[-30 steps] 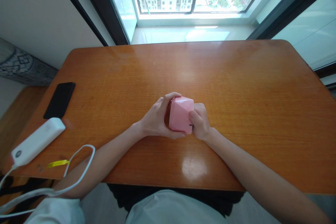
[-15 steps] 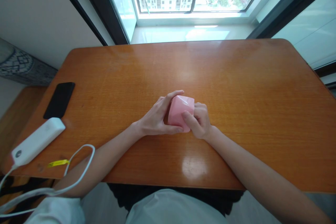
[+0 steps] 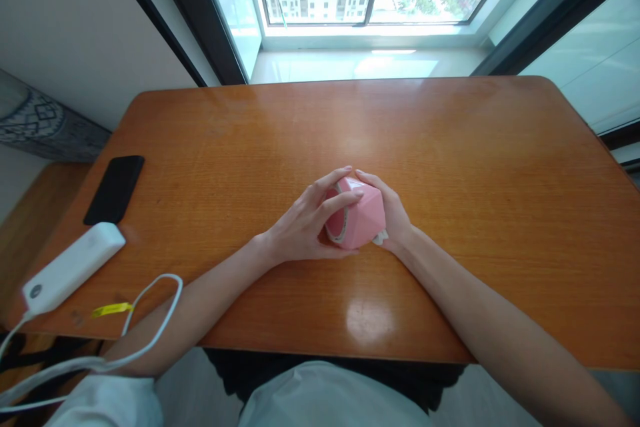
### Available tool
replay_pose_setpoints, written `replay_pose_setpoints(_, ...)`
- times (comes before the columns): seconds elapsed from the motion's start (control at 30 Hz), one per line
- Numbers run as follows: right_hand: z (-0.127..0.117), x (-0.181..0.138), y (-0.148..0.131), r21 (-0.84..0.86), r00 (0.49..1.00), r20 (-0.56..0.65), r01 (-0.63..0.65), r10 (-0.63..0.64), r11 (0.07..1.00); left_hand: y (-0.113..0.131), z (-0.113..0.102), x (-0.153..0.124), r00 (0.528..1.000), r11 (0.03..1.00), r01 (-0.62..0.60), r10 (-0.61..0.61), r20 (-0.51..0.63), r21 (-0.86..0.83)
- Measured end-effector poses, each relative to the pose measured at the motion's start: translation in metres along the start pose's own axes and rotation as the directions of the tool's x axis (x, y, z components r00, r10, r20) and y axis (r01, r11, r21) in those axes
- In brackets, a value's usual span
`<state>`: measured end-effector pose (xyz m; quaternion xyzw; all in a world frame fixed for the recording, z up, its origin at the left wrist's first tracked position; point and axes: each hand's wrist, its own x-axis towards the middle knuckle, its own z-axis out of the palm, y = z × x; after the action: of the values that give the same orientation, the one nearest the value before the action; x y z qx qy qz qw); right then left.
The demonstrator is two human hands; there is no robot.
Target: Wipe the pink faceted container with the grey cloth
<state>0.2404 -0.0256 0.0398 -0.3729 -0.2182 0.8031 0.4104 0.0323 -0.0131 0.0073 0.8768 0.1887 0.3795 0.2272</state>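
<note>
A pink faceted container [image 3: 361, 221] is held between both hands just above the middle of the orange wooden table [image 3: 450, 167]. It lies tilted on its side, its round opening facing left. My left hand [image 3: 300, 227] grips the open end, fingers curled over the rim. Cupped around the far and right side of it is my right hand [image 3: 395, 217]. Something small and white shows under the container by my right palm.
A black phone [image 3: 114, 189] lies at the table's left edge. Just in front of it rests a white power bank [image 3: 70, 268], with a white cable [image 3: 150, 320] looping off the near edge. A window stands behind the table.
The pink container has been turned from flat side up onto its side, its opening now showing at the left. My right hand shifted from the near corner to the far right side.
</note>
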Motion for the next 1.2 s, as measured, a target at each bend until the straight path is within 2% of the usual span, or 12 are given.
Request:
replay_pose_setpoints(0.17, 0.011, -0.005, 0.009, -0.047, 0.991, -0.010, 0.130, -0.130, 0.990, 0.001, -0.001, 0.003, 0.997, 0.995, 0.030, -0.037, -0.065, -0.097)
replay_pose_setpoints(0.3, 0.002, -0.007, 0.023, -0.321, 0.917, 0.012, 0.381, -0.399, 0.867, 0.002, 0.000, 0.004, 0.993, 0.969, 0.083, -0.101, -0.068, -0.233)
replay_pose_setpoints(0.37, -0.005, -0.008, 0.025, -0.521, 0.811, 0.155, 0.553, -0.564, 0.650, 0.002, -0.001, 0.003, 0.983, 0.934, 0.168, -0.185, -0.024, -0.317)
replay_pose_setpoints(0.43, -0.008, -0.009, 0.022, -0.619, 0.643, 0.386, 0.712, -0.661, 0.331, 0.003, -0.002, 0.002, 0.964, 0.888, 0.257, -0.262, 0.041, -0.380)
replay_pose_setpoints(0.5, -0.006, -0.011, 0.018, -0.602, 0.472, 0.565, 0.797, -0.677, 0.054, 0.004, -0.002, 0.001, 0.954, 0.857, 0.295, -0.291, 0.077, -0.423)
replay_pose_setpoints(0.57, -0.002, -0.013, 0.014, -0.584, 0.389, 0.621, 0.809, -0.680, -0.071, 0.004, -0.002, 0.001, 0.955, 0.840, 0.291, -0.285, 0.083, -0.458)
replay_pose_setpoints(0.63, 0.001, -0.015, 0.014, -0.608, 0.412, 0.588, 0.793, -0.696, -0.044, 0.002, -0.002, 0.001, 0.957, 0.828, 0.287, -0.274, 0.099, -0.481)
replay_pose_setpoints(0.7, 0.003, -0.017, 0.015, -0.628, 0.498, 0.518, 0.773, -0.696, 0.086, -0.001, -0.002, 0.001, 0.962, 0.837, 0.269, -0.254, 0.096, -0.477)
replay_pose_setpoints(0.87, 0.004, -0.016, 0.019, -0.492, 0.808, 0.187, 0.570, -0.559, 0.658, -0.008, -0.002, 0.001, 0.998, 0.953, 0.052, -0.058, -0.014, -0.297)
replay_pose_setpoints(0.97, 0.005, -0.009, 0.016, -0.244, 0.921, -0.006, 0.376, -0.389, 0.894, -0.007, -0.001, 0.001, 1.000, 0.978, -0.006, 0.008, 0.006, -0.206)
replay_pose_setpoints(1.07, 0.004, -0.003, 0.010, -0.037, 0.981, -0.059, 0.183, -0.185, 0.982, -0.004, -0.002, 0.001, 1.000, 0.988, -0.014, 0.016, 0.009, -0.152)
replay_pose_setpoints(1.2, 0.002, 0.000, 0.004, 0.102, 0.999, 0.043, 0.004, -0.008, 0.995, -0.001, -0.003, 0.002, 1.000, 0.995, -0.024, 0.024, 0.004, -0.100)
